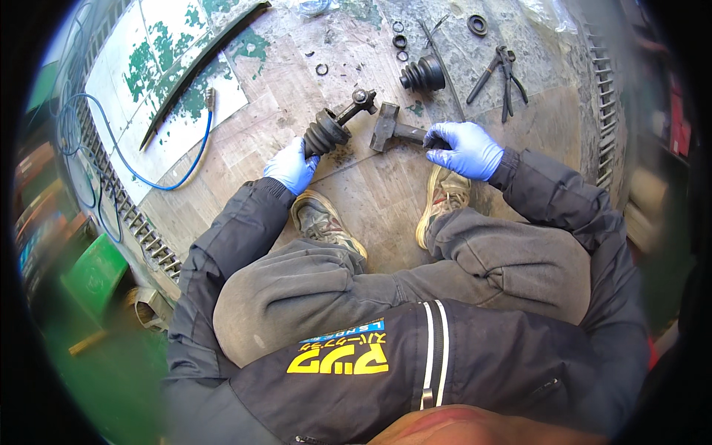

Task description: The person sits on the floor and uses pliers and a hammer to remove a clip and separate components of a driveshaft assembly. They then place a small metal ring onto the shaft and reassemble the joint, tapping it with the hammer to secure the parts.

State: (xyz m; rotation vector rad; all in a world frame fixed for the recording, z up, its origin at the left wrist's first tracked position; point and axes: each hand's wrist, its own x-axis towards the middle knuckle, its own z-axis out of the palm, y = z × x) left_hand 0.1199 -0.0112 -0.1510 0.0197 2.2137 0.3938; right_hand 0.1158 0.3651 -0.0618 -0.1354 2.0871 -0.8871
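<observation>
Both of my hands wear blue gloves. My left hand (291,165) is closed round the near end of a drive-shaft part with a black ribbed rubber boot (326,133). From the boot's far side a metal shaft (354,110) sticks out, ending in a knobbed head. My right hand (466,150) grips the dark handle of a hammer (385,127), whose block-shaped head lies just right of the shaft's end. The hammer head and the shaft look apart. A second black ribbed boot (423,75) stands farther off, beyond the hammer. My fingertips on the left are partly hidden.
Pliers (506,78) and a thick ring (478,25) lie at the far right. A thin rod (443,70) and several small rings (321,69) are on the worn floor. Leftward lie a long dark strip (196,70), a blue hose (174,185) and a floor grate (148,236).
</observation>
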